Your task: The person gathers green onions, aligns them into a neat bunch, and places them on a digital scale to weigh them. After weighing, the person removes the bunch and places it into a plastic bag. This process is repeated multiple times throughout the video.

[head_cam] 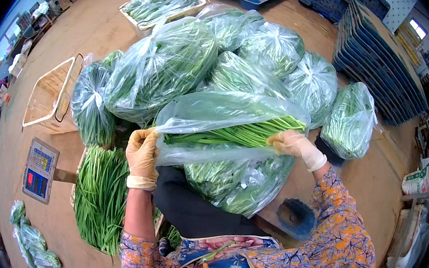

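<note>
A clear plastic bag [220,111] stretches sideways between my gloved hands, with a bundle of long green leafy stalks [234,135] lying along its inside. My left hand [141,156] pinches the bag's edge at the left end. At the right, my right hand [297,146] has its fingers at the cut ends of the stalks and against the film; whether it grips stalks, film or both I cannot tell. Beneath sits a filled bag of greens [240,182], close to my dark trouser leg [190,204]. Loose greens [101,198] are heaped left of my left forearm.
Several tied bags of greens [163,68] pile up ahead. A pale crate [49,97] and a scale's display panel [40,169] stand left; a filled crate [162,7] is at the back. Stacked pallets [378,59] rise at right. A blue pallet [288,221] lies beside me.
</note>
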The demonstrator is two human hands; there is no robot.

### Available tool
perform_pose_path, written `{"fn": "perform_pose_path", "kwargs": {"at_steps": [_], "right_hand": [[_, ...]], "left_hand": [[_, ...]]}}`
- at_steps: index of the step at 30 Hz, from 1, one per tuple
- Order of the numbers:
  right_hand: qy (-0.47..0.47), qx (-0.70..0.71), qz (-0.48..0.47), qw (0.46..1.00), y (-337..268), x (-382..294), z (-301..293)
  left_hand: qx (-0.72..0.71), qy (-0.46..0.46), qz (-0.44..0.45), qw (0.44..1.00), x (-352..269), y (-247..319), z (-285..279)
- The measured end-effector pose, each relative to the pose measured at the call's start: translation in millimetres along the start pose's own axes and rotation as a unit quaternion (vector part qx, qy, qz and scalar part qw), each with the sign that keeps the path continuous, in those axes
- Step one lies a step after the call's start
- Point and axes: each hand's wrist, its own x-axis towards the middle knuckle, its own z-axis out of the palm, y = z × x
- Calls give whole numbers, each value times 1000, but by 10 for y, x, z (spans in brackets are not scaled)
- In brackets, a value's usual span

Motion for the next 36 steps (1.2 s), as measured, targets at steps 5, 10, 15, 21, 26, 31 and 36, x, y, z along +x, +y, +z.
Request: {"fn": "perform_pose_path", "kwargs": {"at_steps": [5, 10, 15, 21, 26, 31, 36], "right_hand": [[149, -76, 92, 982, 525, 108, 119], [221, -101, 20, 970, 571, 143, 207], [321, -64, -52, 943, 565, 207, 286], [360, -103, -37, 926, 561, 317, 340], [352, -197, -27, 915, 613, 425, 283], [350, -5, -123, 929, 603, 387, 119], [480, -100, -72, 869, 337, 193, -111]], "left_hand": [[0, -39, -9, 999, -55, -42, 40], [4, -39, 1, 999, -65, -74, 8], [-29, -19, -6, 999, -21, -105, 51], [-39, -4, 9, 999, 40, -69, 151], [-45, -22, 1, 999, 61, -51, 182], [-47, -21, -5, 999, 77, -60, 166], [-31, -12, 6, 999, 83, -117, 140]]}}
